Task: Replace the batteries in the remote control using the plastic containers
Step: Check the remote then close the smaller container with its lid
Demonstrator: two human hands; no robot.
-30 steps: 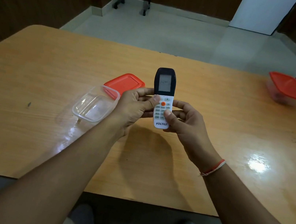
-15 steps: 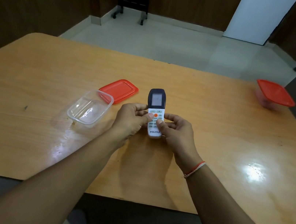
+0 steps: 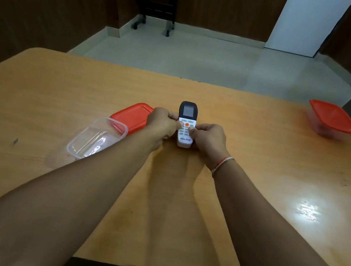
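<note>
A person's left hand (image 3: 164,122) and right hand (image 3: 209,139) both held a white Voltas remote control (image 3: 186,124) face up over the middle of the wooden tabletop (image 3: 259,145), each grip closed on it with thumbs on the buttons. Left of the remote lay an open clear plastic container (image 3: 97,138) and its red lid (image 3: 132,116); a second, red-lidded container (image 3: 332,121) stood far to its right.

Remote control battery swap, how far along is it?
Done: one clear container sits open, its red lid beside it. In hand: both hands, left and right, hold the remote face up. Left: the far container is lidded; no batteries visible.
</note>
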